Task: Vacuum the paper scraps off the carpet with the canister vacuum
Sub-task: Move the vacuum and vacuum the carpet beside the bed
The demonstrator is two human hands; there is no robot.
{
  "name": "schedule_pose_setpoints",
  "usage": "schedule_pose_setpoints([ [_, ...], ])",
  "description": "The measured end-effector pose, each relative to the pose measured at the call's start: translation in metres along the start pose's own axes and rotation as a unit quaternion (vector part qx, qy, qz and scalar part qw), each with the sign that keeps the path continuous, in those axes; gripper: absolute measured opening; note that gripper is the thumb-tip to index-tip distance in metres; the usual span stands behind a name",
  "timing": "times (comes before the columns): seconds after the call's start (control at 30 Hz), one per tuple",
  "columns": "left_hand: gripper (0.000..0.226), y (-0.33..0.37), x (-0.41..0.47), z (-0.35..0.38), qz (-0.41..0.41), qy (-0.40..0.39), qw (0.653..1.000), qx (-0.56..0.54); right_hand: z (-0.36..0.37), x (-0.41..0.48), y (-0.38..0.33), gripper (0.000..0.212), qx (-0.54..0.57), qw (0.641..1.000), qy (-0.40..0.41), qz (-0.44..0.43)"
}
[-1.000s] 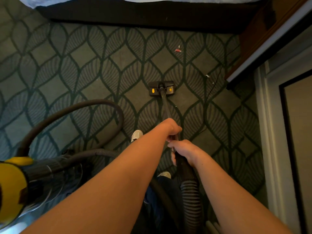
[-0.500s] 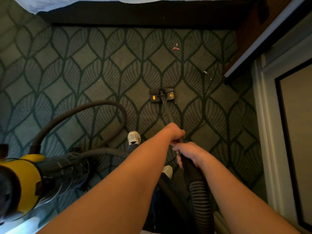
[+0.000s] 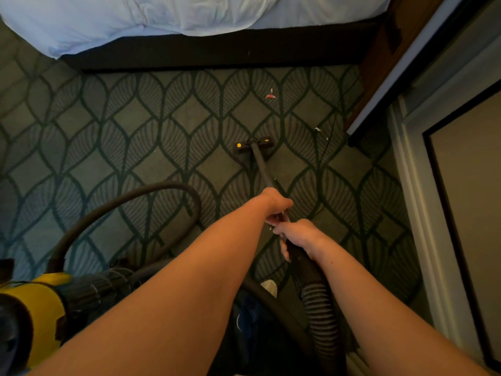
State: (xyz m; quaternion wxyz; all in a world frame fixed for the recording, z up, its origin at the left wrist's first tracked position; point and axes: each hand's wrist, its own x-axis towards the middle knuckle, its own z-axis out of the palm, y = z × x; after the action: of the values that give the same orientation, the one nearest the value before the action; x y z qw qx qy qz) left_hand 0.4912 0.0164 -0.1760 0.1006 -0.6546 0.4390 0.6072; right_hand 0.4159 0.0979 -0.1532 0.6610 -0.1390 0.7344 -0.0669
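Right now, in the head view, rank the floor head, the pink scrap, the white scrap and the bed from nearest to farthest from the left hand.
From the left hand on the wand:
1. Floor head, straight ahead.
2. White scrap, ahead to the right.
3. Pink scrap, farther ahead.
4. Bed, beyond the carpet.

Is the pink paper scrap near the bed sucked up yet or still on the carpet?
Still on the green patterned carpet: the pink paper scrap lies beyond the black, yellow-tabbed floor nozzle, apart from it.

White bedding — dark bed base
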Motion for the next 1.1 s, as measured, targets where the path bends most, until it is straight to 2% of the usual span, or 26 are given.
schedule_pose_setpoints([
  [0.23, 0.018, 0.033, 0.043, -0.032, 0.047, 0.026, 0.999, -0.007, -0.006, 0.023, -0.048, 0.018, 0.031, 0.999, 0.032, -0.031],
  [0.33, 0.025, 0.06, 0.065, -0.052, 0.071, 0.043, 0.997, -0.01, -0.014, 0.038, -0.083, 0.019, 0.04, 0.997, 0.044, -0.05],
  [0.5, 0.024, 0.118, 0.119, -0.096, 0.089, 0.065, 0.994, 0.003, -0.031, 0.077, -0.158, 0.021, 0.061, 0.994, 0.055, -0.077],
  [0.77, 0.021, 0.198, 0.23, -0.164, 0.092, 0.059, 0.994, 0.015, -0.052, 0.171, -0.278, 0.021, 0.094, 0.992, 0.057, -0.061],
  [1.0, 0.018, 0.208, 0.317, -0.17, 0.061, 0.034, 0.997, 0.025, -0.057, 0.255, -0.305, 0.017, 0.106, 0.992, 0.056, -0.034],
  [1.1, 0.028, 0.196, 0.336, -0.157, 0.033, 0.021, 0.999, 0.017, -0.056, 0.269, -0.291, 0.016, 0.109, 0.993, 0.043, -0.008],
])
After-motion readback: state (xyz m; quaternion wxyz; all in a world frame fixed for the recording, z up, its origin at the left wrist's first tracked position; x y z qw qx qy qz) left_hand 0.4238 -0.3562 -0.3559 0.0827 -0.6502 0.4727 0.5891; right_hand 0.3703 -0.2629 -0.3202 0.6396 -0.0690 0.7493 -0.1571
